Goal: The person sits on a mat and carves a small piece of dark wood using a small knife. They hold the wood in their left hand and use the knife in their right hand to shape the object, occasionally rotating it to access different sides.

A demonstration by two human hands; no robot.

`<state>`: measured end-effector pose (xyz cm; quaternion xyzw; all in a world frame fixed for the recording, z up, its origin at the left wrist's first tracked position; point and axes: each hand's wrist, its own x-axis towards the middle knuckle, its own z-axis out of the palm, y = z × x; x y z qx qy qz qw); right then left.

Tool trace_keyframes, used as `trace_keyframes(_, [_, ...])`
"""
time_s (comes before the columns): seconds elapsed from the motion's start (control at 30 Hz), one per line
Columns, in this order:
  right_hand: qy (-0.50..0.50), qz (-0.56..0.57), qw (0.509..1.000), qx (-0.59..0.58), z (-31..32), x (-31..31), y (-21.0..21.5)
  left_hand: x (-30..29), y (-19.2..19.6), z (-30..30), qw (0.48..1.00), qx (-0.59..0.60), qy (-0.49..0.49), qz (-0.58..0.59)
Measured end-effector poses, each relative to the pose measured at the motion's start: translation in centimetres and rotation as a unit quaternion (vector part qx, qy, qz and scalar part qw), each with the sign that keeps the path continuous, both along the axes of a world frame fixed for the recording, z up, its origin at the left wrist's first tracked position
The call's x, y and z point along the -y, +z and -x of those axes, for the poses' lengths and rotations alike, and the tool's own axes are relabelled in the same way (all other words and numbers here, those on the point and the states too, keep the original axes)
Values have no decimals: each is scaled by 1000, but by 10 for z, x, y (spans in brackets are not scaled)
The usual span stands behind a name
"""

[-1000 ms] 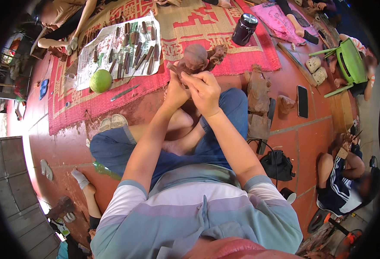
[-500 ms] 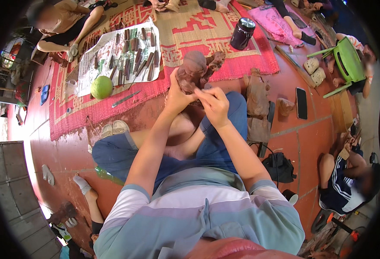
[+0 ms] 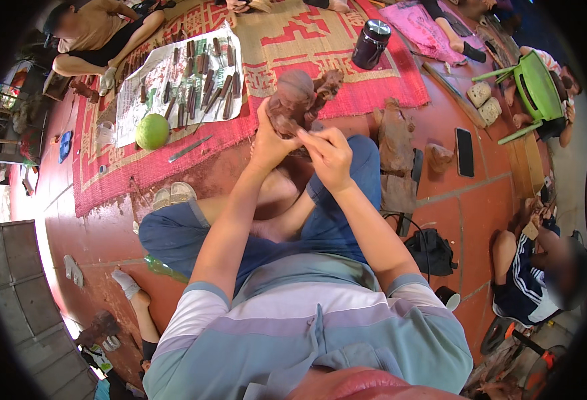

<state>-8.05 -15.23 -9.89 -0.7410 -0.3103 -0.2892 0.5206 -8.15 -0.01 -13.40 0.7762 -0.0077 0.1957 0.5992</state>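
Since a second ago we have lifted the brown wooden figurine (image 3: 298, 100) off our lap and turned it, so a fresh face meets our fingers. Our left hand (image 3: 270, 137) clamps its base from below, elbow bent, forearm raised. Our right hand (image 3: 330, 157) pinches something small against it; what, we cannot tell.
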Motion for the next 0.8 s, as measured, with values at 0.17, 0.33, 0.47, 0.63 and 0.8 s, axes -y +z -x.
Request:
trace_keyframes(0.17, [14,25,999,20,-3,-30,26,-7,-6,2,994,-62,-31,85])
trace_keyframes(0.33, [-13,86,996,-3,1,33,-19,0,4,1,998,-37,-16,56])
trace_keyframes(0.47, [-5,32,997,-71,18,56,-18,3,10,5,1000,-16,4,-2])
trace_keyframes(0.63, [18,29,999,20,7,-1,18,-1,3,0,1000,22,-9,14])
trace_keyframes(0.8, [-22,55,998,11,8,-41,33,-4,11,-1,996,72,-49,-24])
